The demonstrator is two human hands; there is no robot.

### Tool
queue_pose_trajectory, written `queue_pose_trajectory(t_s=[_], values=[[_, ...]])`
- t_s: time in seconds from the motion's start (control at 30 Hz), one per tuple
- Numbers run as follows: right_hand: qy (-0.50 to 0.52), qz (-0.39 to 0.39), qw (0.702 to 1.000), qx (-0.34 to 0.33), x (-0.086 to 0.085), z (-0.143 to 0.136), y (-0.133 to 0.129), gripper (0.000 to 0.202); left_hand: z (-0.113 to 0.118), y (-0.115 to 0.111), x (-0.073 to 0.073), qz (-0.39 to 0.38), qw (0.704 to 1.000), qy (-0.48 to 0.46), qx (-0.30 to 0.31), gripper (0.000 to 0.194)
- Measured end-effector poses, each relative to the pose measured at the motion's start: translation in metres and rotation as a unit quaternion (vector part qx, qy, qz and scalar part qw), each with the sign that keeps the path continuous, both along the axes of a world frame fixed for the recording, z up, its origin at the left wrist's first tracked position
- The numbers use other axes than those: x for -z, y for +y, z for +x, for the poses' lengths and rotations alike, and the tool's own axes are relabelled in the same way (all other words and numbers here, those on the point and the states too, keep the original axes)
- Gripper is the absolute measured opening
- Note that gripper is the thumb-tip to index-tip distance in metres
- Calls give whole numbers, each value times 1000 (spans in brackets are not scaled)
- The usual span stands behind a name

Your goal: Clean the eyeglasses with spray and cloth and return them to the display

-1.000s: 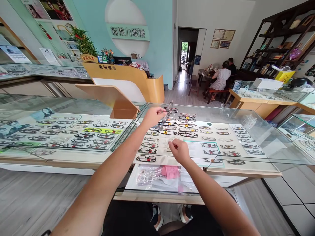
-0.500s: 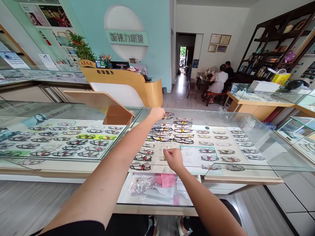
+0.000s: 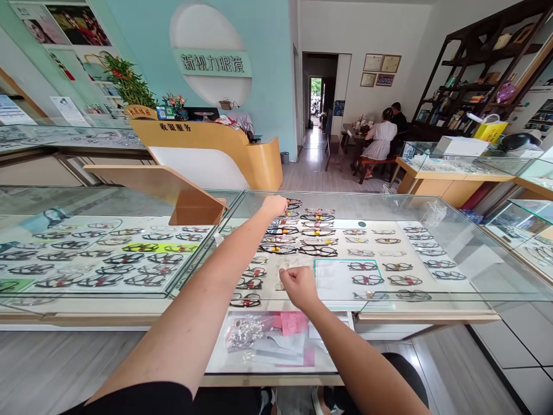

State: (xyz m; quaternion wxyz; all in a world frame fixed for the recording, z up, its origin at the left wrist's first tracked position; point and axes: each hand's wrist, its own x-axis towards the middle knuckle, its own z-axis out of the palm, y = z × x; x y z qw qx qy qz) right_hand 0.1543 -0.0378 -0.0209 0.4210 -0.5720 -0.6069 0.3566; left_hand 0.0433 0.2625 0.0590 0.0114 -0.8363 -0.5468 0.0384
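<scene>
My left hand (image 3: 275,206) reaches to the far side of the glass display counter (image 3: 371,202). Its fingers are closed at the left end of a pair of eyeglasses (image 3: 294,204), which they partly cover. Closer to me, my right hand (image 3: 299,286) makes a loose fist beside a small pale, see-through packet (image 3: 281,278); whether its fingers grip the packet or something else is hidden. Between and around both hands lie rows of eyeglasses (image 3: 318,251), some with yellow or red tags. Whether these rows lie on or under the glass I cannot tell.
A pulled-out drawer (image 3: 216,362) with plastic bags and a pink packet is below my hands. A tilted wooden board (image 3: 173,187) stands on the left showcase. Beyond are a yellow-fronted reception desk (image 3: 264,164) and two seated people (image 3: 382,135) at a table.
The view has shifted slightly, so the counter sits a little lower and further left. Both hands keep nearly the same places and closed shapes.
</scene>
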Motion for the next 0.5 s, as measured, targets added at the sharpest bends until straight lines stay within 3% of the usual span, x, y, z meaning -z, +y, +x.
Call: queue_pose_trajectory(t_s=[0.23,0.5], values=[[-1,-11,1000,-1,-3,0,-1,58,-1,18,-9,-14,1000,-13,-19,21],[-7,-12,1000,13,-2,-2,1,58,10,28,-11,-14,999,-51,6,43]])
